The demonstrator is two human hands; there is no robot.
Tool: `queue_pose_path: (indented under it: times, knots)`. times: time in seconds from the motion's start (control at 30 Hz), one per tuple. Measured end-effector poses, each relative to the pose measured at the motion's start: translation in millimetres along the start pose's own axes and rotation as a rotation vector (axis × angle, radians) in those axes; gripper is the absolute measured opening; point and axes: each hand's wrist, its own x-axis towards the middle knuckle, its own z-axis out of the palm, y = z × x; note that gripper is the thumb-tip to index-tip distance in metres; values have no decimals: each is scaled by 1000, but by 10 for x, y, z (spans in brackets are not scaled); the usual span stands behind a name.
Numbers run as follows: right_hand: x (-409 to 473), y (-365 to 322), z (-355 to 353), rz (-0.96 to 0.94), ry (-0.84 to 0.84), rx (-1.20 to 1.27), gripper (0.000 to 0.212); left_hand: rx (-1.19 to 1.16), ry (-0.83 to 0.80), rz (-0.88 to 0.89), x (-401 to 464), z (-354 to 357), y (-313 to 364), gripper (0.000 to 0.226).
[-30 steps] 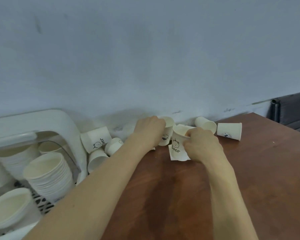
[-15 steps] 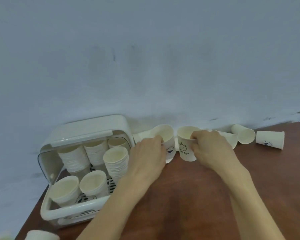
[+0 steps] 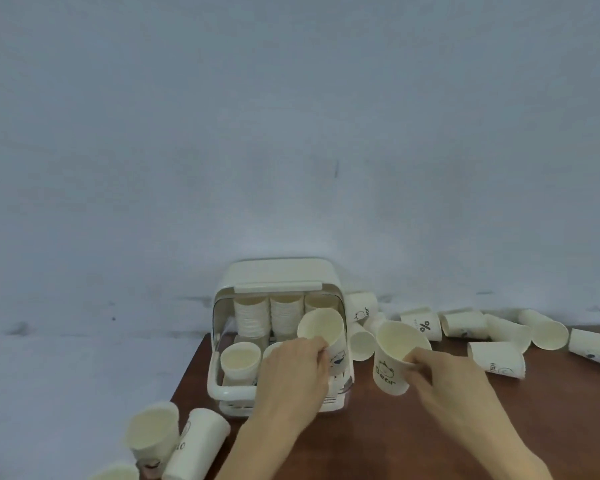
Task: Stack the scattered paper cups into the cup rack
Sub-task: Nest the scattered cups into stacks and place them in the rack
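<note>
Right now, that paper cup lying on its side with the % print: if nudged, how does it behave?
The % cup looks like thin paper, so probably very light and easily crushed. On its side, tapered, it would likely roll in a curve rather than straight. Neighbouring cups lie close, so it may bump them soon.

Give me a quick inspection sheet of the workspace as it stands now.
Surface: brown table, bare in front.
Job's things: rack open, stacks inside; loose cups lying along the wall to its right; more cups at the table's left corner.
Clutter: nothing seen.
Grippers: left hand holds a cup over the rack; right hand holds a bear cup beside it.
Cables: nothing seen.
Surroundings: plain grey wall.
</note>
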Motion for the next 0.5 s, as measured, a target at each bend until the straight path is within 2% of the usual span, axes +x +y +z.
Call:
queue_pose_path:
  times: [0.17, 0.5]
  knots:
    - [-279, -187, 13, 4, -8, -18, 11, 24, -24, -110, -250, -187, -322, 27]
    - [-587, -424, 144, -106, -37, -55, 13, 123, 154, -215, -134, -334, -892, 28]
